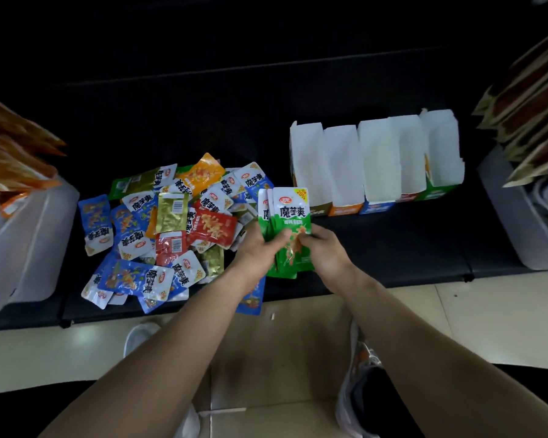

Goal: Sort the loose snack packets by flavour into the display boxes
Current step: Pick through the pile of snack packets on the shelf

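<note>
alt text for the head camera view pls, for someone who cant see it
The left hand and right hand hold a small stack of green packets upright over a dark shelf. A mixed pile of loose packets lies to the left; a row of open display boxes stands to the right.

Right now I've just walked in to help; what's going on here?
A person holds a few green foil snack packets upright in the left hand and right hand. A mixed pile of blue, red, orange and green packets lies left of them on the black bench. Five open white-lined display boxes stand to the right.
</note>
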`<move>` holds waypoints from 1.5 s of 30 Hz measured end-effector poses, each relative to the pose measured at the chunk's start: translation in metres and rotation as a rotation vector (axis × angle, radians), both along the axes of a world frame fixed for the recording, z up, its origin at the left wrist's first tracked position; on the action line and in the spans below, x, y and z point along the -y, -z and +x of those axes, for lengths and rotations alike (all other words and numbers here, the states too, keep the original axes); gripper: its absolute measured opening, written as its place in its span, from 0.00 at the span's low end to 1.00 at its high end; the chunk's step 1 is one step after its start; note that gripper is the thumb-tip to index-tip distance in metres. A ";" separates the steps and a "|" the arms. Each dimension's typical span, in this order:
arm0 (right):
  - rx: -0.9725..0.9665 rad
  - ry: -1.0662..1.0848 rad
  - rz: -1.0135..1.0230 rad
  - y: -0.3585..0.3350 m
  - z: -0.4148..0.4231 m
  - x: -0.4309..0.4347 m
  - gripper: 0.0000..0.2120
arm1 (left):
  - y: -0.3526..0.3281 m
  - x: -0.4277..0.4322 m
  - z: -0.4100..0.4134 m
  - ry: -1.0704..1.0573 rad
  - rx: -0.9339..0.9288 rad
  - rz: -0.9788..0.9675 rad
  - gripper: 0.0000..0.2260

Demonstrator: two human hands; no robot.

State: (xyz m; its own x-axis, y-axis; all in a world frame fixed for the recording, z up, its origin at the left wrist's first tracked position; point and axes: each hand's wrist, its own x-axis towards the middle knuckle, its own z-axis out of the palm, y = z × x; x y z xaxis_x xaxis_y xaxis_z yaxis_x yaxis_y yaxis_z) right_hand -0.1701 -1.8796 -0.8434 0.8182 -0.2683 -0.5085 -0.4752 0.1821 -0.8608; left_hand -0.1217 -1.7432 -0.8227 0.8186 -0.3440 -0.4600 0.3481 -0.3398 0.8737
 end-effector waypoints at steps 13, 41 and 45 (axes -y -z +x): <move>-0.150 -0.433 -0.293 -0.072 0.016 0.085 0.12 | -0.034 0.060 0.026 0.244 0.074 0.057 0.16; -0.229 -0.195 -0.490 0.009 -0.059 0.252 0.03 | 0.006 0.400 0.083 0.243 0.565 0.147 0.27; -0.234 -0.208 -0.503 0.014 -0.053 0.251 0.05 | 0.009 0.397 0.087 0.276 0.783 0.345 0.29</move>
State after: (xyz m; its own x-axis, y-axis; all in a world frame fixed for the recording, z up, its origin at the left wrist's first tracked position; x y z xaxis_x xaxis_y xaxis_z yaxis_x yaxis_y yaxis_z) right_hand -0.2229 -2.1308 -0.8570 0.7609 -0.3694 -0.5335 -0.6448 -0.3388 -0.6851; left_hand -0.0347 -2.1397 -0.8316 0.8495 -0.5213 0.0807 -0.4373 -0.6103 0.6606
